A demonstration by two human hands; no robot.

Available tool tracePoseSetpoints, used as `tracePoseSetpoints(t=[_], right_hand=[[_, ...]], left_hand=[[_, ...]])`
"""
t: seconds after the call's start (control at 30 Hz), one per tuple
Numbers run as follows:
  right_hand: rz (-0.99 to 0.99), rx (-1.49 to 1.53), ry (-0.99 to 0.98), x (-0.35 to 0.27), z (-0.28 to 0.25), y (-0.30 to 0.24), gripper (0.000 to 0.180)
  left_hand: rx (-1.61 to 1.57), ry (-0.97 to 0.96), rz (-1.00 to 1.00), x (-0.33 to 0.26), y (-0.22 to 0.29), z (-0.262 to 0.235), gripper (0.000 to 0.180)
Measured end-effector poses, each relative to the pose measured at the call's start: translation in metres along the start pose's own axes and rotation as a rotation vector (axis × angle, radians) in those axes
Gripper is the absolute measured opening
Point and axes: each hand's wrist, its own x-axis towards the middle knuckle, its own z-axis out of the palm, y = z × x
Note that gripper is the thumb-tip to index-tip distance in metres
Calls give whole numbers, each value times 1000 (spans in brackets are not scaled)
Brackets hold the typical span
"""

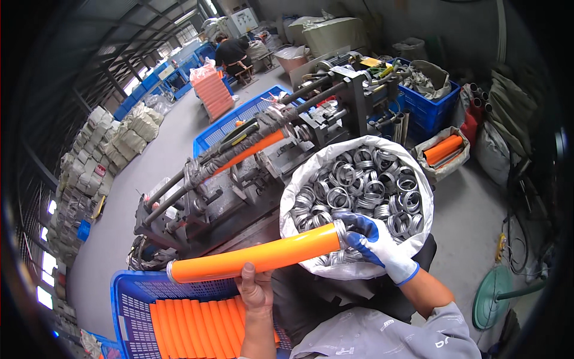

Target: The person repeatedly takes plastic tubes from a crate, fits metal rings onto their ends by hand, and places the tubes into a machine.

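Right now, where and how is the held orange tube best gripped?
Probably cup the orange tube around its smooth middle, from below, near the left hand: it's long and round, and the gloved right hand occupies its right end.

Long orange tube point(257, 255), pretty glossy and smooth — it's held up crosswise, right end sitting a bit higher in view. There's a silvery metal ring point(341, 234) at that end — another ring point(170, 271) at the left.
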Motion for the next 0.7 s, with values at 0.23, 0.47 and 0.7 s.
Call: tracePoseSetpoints(t=[0.23, 0.47, 0.7], right_hand=[[87, 16, 49, 10, -4, 12, 61], [-100, 5, 95, 23, -31, -11, 73], [-197, -816, 261, 22, -80, 6, 54]], left_hand=[[-25, -26, -40, 11, -12, -4, 35], [-209, 40, -207, 37, -20, -13, 45], [-164, 73, -183, 103, -34, -1, 57]])
